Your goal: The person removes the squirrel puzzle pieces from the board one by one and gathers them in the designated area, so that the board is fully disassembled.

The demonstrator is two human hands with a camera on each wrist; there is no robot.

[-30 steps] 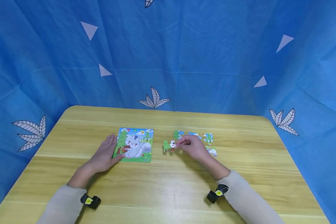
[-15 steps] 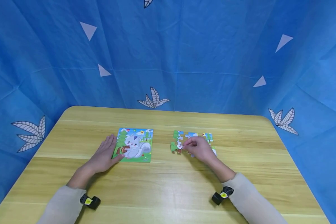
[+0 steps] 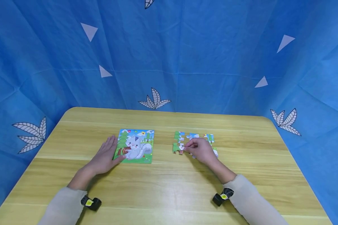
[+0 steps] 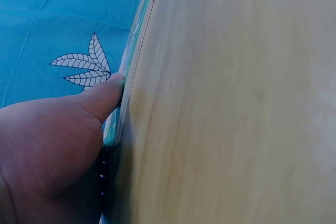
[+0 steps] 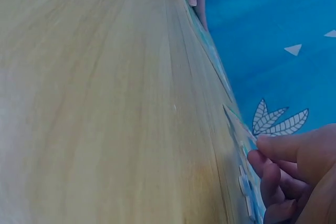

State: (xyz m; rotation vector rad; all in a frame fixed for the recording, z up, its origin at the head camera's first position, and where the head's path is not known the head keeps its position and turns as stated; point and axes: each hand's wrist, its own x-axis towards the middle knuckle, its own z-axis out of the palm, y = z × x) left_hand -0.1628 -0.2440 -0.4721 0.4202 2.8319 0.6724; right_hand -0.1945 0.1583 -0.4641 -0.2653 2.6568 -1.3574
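Note:
My right hand point(image 3: 200, 150) pinches a jigsaw piece point(image 3: 178, 148) printed with a green tree and part of a white squirrel's face. In the right wrist view the piece point(image 5: 237, 121) is tilted, close over the table, with thumb and finger at its edge. Just behind it lies another jigsaw piece point(image 3: 179, 135) with tree and sky. My left hand point(image 3: 103, 155) lies flat with fingers straight at the left side of a squirrel picture board point(image 3: 138, 147); its thumb rests on the board's lower left corner. Part of the piece group is hidden under my right hand.
More jigsaw pieces lie behind and right of my right hand, including a sky piece point(image 3: 193, 135) and a tree piece point(image 3: 209, 137). The wooden table point(image 3: 157, 193) ends at a blue curtain point(image 3: 169, 56) at the back and sides.
My right hand has carried the pinched piece rightward, from between the board and the pieces to just in front of the left piece, then nearly stopped. The left hand has stayed still.

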